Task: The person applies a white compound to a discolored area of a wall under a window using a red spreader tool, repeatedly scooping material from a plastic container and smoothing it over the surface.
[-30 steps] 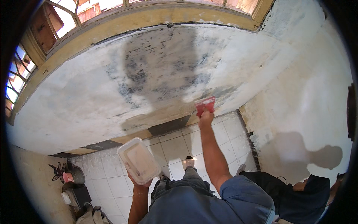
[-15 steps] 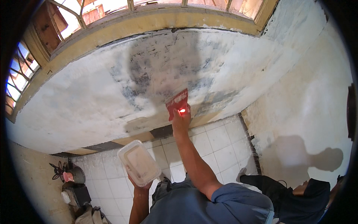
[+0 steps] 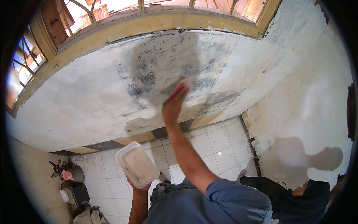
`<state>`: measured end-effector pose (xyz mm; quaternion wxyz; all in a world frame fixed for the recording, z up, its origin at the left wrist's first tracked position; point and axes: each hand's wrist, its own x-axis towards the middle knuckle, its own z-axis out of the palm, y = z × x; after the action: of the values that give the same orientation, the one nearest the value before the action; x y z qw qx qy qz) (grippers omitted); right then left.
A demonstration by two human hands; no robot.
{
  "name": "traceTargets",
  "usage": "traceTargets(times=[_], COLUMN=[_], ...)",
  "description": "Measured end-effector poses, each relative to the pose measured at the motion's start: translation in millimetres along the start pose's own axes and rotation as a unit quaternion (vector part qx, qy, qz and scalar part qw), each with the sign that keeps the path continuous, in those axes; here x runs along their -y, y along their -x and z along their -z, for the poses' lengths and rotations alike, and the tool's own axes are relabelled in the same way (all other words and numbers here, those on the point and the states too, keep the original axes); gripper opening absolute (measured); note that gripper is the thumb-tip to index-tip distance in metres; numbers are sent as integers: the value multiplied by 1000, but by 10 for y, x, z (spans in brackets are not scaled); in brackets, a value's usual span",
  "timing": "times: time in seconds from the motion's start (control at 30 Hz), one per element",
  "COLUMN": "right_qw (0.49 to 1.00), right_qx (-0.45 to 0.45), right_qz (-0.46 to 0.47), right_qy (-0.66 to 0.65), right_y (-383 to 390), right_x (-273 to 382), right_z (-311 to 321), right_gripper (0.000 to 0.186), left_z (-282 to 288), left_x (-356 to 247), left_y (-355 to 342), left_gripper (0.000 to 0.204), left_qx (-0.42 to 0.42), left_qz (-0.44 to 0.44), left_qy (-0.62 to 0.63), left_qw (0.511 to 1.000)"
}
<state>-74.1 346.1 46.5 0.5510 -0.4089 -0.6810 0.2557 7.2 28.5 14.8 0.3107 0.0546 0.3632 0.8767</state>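
Note:
My right hand [image 3: 172, 110] is closed on a red putty scraper [image 3: 177, 92], which is turned nearly edge-on and lies against the wall [image 3: 93, 86]. White filler coats much of that wall, with dark grey patches showing through around the scraper. Motion smears the scraper's upper end. Low in front of me, my left hand [image 3: 140, 184] supports a clear plastic tub [image 3: 137, 165] from beneath, its fingers mostly hidden under it. Pale paste shows inside the tub.
A yellow window frame [image 3: 156, 23] with metal bars runs above the wall. White tiles [image 3: 115, 186] cover the floor. A bucket [image 3: 77, 174] and a black box [image 3: 80, 194] stand at the left. Someone in dark clothes [image 3: 294, 198] is at the lower right, beside another wall.
My right hand has moved slightly up and left along the wall, turning the scraper from face-on to nearly edge-on. The tub in my left hand has barely shifted.

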Motion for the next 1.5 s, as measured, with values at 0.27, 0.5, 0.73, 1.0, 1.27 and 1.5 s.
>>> traceTargets(times=[0.27, 0.5, 0.73, 1.0, 1.27, 1.5], right_qw=[993, 995, 926, 852, 864, 839], right_qx=[-85, -24, 273, 493, 501, 543], right_qz=[85, 94, 185, -99, -40, -20], right_qy=[13, -7, -183, -149, 34, 24], right_y=[-621, -933, 416, 558, 581, 617], right_x=[-220, 128, 818, 1053, 942, 837], right_z=[971, 299, 1111, 1796, 1647, 1492], right_gripper=[71, 76, 48, 27, 29, 40], left_z=[-63, -260, 35, -253, -459, -526], left_x=[-103, 59, 187, 180, 94, 147], left_y=[-28, -96, -158, -302, -325, -350], left_gripper=[57, 59, 64, 66, 70, 68], left_qx=[-38, 26, 36, 79, 61, 84], left_qz=[73, 95, 61, 101, 141, 151], left_qy=[141, 171, 81, 167, 199, 180], left_qw=[986, 980, 994, 978, 968, 968])
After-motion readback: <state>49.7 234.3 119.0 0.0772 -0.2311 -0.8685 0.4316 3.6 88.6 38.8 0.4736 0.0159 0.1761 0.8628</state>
